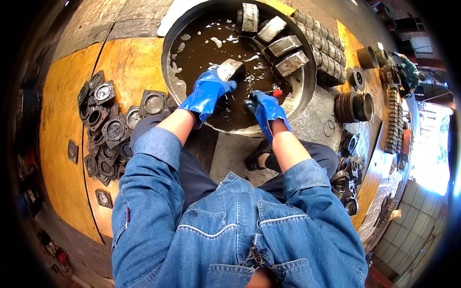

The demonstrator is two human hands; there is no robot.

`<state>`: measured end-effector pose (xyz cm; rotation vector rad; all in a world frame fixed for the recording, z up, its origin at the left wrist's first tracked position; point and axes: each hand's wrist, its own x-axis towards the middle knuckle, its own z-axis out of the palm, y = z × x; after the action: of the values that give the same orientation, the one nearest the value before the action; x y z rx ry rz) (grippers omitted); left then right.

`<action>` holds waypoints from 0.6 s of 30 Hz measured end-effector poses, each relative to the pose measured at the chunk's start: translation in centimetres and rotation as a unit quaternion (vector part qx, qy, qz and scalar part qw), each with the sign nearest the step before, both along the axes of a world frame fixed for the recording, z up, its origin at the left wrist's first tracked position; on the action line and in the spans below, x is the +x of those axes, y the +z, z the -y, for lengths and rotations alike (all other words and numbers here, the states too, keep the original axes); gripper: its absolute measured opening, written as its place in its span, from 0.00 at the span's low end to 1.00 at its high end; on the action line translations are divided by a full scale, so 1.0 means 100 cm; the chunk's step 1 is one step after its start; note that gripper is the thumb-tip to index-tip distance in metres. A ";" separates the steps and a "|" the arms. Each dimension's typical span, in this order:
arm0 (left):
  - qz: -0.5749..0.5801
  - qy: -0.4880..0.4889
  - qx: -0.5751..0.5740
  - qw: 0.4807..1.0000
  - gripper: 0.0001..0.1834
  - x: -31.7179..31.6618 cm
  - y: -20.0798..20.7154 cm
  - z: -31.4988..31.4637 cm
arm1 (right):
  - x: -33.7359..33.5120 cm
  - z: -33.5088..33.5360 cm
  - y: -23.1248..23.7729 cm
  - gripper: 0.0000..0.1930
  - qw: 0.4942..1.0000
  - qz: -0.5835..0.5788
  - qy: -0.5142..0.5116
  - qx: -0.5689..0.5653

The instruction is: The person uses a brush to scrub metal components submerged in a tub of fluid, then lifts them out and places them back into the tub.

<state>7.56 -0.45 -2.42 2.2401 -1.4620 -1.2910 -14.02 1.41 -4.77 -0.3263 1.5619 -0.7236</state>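
My left hand [209, 92], in a blue rubber glove, grips a wet curved metal piece [229, 68] over the brown liquid in a large round tub [166, 57]. Beside it, my right hand [267, 110], gloved alike, is closed low over the liquid. A small red end [277, 93] of some tool shows past its fingers; the rest of that tool is hidden. Several similar metal blocks [285, 46] lean along the tub's far right side, partly in the liquid.
Stacked ribbed metal parts [319, 43] stand right of the tub. Square flanged metal pieces [115, 129] lie heaped on the yellow board at left, with more [353, 180] at right. Metal rings [354, 106] stand farther right. Another person [410, 72] works in the far right background.
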 end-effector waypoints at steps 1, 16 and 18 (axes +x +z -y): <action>-0.001 0.000 0.005 1.000 0.53 -0.003 0.011 -0.003 | -0.006 -0.011 0.003 0.09 0.996 0.025 0.065 -0.048; 0.162 -0.199 -0.044 0.965 0.33 -0.043 0.039 -0.002 | -0.067 0.034 0.046 0.15 0.986 0.008 -0.037 -0.161; 0.189 -0.280 -0.091 0.937 0.32 -0.042 0.036 -0.003 | -0.067 0.039 0.040 0.13 0.992 0.043 -0.042 -0.112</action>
<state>3.40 -0.19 1.20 2.1010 -2.3791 -0.7985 -20.71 -2.48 -0.79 -0.3924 1.4218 -0.9697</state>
